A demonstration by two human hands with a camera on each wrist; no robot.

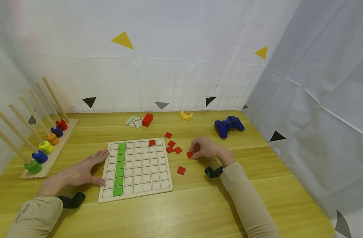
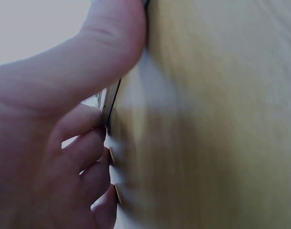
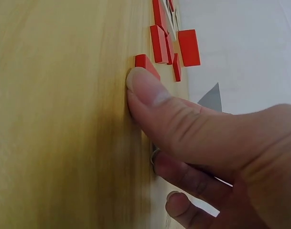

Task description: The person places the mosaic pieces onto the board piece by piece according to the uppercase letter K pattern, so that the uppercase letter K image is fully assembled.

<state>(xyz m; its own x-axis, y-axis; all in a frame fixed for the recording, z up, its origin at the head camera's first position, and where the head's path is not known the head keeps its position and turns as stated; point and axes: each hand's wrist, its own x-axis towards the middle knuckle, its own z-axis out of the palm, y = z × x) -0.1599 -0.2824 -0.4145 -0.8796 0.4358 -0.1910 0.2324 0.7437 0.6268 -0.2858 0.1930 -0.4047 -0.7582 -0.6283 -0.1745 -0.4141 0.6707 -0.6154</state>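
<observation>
Right thumb and fingers pinch a red tile; left hand lies spread at the board.
The right hand has its red tile just over or on the tabletop, right of the grid board. The left hand, fingers extended, touches the board's left edge. Five loose tiles lie near the board's right edge; a green column fills its second column from the left. Along the tabletop's far edge stand a red block and yellow piece; a blue controller lies near the far right corner.
</observation>
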